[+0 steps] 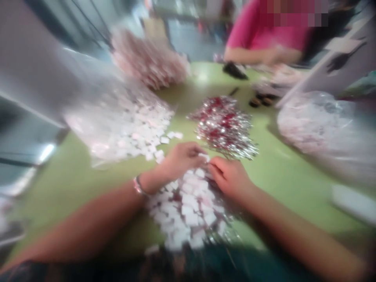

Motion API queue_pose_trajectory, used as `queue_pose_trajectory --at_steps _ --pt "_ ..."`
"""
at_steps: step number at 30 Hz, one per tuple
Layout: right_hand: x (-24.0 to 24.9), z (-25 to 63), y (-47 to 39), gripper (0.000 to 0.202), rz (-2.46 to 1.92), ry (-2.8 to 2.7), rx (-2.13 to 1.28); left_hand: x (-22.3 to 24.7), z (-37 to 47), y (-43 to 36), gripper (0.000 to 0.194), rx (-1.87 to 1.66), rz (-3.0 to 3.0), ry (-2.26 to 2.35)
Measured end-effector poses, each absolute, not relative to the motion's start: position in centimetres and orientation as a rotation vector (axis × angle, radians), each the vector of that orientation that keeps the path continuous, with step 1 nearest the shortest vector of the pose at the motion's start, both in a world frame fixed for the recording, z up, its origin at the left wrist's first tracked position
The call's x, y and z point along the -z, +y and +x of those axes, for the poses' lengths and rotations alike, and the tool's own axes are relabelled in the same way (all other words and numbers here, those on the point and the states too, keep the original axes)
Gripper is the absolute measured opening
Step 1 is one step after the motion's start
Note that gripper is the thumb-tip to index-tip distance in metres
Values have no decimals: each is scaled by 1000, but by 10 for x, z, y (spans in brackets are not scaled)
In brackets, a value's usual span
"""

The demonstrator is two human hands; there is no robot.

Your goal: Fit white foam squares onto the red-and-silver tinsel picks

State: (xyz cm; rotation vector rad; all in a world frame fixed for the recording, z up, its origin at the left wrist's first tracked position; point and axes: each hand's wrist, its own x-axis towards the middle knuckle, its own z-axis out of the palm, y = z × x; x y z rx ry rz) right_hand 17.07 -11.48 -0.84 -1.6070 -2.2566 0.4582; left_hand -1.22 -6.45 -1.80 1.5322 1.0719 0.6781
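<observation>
My left hand (182, 159) and my right hand (230, 174) meet over the middle of the table, fingertips nearly touching. Between them shows a small white tag-like piece (205, 157), pinched by my left fingers. The right thumb and forefinger are closed at its edge, on something too blurred to name. Below both hands lies a heap of white square pieces (190, 209), with thin silvery strips among them. Just beyond my hands is a pile of shiny silver and red slender items (225, 127). White pieces spill from a clear plastic bag (100, 113) on the left.
The green tabletop (289, 188) carries a pink bundle (149, 58) at the back left. A filled plastic bag (317, 121) and a white block (354, 203) lie on the right. Black rolls (261, 100) sit farther back. Across the table sits a person in a pink top (249, 31).
</observation>
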Motion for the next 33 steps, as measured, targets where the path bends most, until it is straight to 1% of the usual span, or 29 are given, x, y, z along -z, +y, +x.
queue_pose_trajectory --at_steps 5,9,11,13,14,16,18,19,21,27,31,33 --pt "8 172 -115 24 -1600 -2251 -462 8 -13 -66 18 -631 1659 1070" --pt "-9 175 -121 24 -1473 -2254 -529 -2 -24 -49 32 -684 1892 952" --pt "-17 178 -126 24 -1338 -2351 -648 6 -36 -32 37 -799 2141 1085" --pt "-20 184 -126 27 -1215 -2397 -703 21 -48 -14 35 -767 2386 1258" --pt "-18 188 -124 29 -1221 -2364 -666 30 -54 -7 35 -684 2488 1299" --pt "-12 198 -113 32 -1394 -2189 -472 44 -61 3 36 -557 2612 1365" --pt "-2 210 -97 24 -1627 -2023 -245 52 -62 5 36 -507 2669 1422" --pt "4 215 -88 19 -1713 -2016 -179 54 -62 5 35 -510 2687 1445" --pt "15 220 -75 16 -1812 -2108 -92 54 -60 3 31 -545 2712 1437" --pt "27 217 -64 19 -1902 -2213 31 47 -54 -6 27 -779 2542 1320" --pt "17 214 -71 18 -1940 -2159 72 31 -48 -19 26 -880 2061 1362" --pt "10 212 -79 18 -1890 -2113 26 24 -45 -27 30 -841 1785 1283"
